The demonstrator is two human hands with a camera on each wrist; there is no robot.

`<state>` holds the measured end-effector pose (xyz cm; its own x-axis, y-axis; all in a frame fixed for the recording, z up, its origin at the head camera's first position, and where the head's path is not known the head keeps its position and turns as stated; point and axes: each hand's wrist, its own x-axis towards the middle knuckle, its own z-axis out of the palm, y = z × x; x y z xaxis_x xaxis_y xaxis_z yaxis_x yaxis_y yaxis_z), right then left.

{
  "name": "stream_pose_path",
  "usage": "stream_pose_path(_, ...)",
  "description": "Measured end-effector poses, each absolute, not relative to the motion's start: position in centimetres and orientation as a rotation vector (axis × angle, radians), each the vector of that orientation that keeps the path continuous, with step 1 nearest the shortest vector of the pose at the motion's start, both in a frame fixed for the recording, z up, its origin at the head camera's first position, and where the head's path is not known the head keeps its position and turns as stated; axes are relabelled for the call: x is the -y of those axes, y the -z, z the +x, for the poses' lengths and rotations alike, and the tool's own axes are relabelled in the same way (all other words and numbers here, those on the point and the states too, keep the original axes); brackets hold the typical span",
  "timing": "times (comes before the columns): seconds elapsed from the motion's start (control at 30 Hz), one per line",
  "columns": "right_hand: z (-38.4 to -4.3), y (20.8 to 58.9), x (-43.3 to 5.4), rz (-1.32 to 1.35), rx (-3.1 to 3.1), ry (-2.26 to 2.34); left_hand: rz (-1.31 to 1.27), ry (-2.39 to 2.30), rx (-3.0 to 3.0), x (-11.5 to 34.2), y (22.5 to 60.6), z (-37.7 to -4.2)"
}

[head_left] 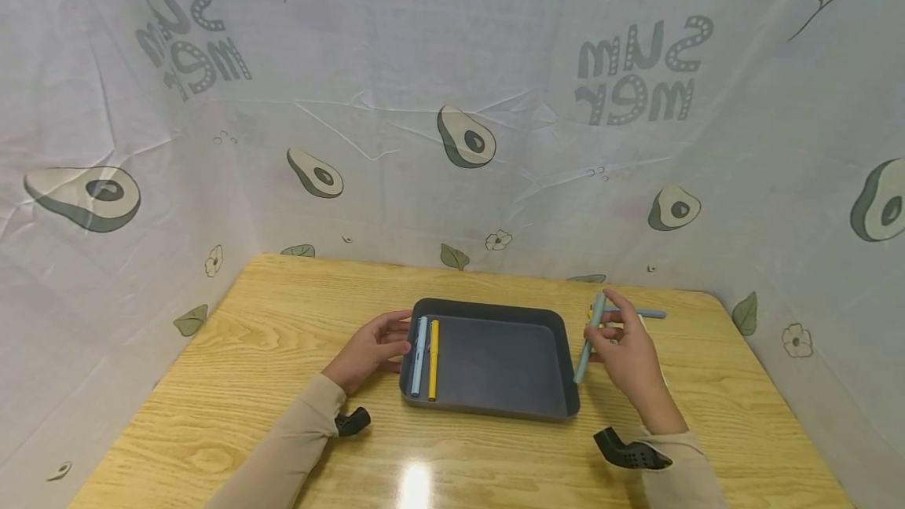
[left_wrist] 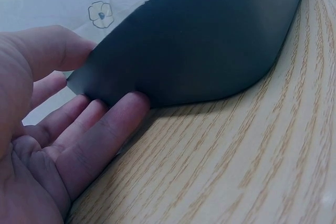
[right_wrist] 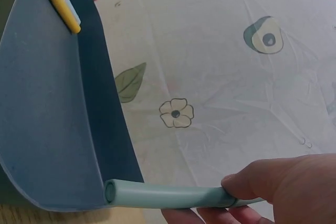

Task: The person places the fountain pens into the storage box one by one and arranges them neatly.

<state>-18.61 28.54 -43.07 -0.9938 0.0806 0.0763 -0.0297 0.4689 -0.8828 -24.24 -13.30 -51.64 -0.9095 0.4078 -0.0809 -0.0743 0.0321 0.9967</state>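
Between thumb and fingers, my right hand (head_left: 628,356) pinches a pale green pen (head_left: 590,340), held slanting beside the right wall of a dark grey tray (head_left: 495,412). In the right wrist view, the near end of this pen (right_wrist: 168,194) overlaps the tray corner. My left hand (head_left: 369,352) rests against the outside of the tray's left wall. Its fairly straight fingers (left_wrist: 113,129) touch the wall low down in the left wrist view. Inside the tray, a light blue pen (head_left: 419,360) and a yellow pen (head_left: 434,364) lie side by side along the left.
Behind my right hand, a blue pen (head_left: 652,313) lies on the wooden table (head_left: 495,458), with a bit of yellow (head_left: 591,310) showing by the fingers. A white cloth (head_left: 396,203) printed with avocados hangs around the back and sides of the table.
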Motion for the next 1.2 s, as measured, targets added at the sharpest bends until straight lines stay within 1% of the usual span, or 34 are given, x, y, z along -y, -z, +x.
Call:
stream_pose_path(0.7, -18.0, 42.4, -27.2, -0.04, 2.592, -1.454, 0.348, -1.953, -1.958, 13.4, 51.9, -24.3)
stream_pose_path(1.2, -17.9, 42.6, -26.6, 0.003, 2.588, -1.533, 0.325, -1.943, -1.968, 13.4, 51.6, -24.2)
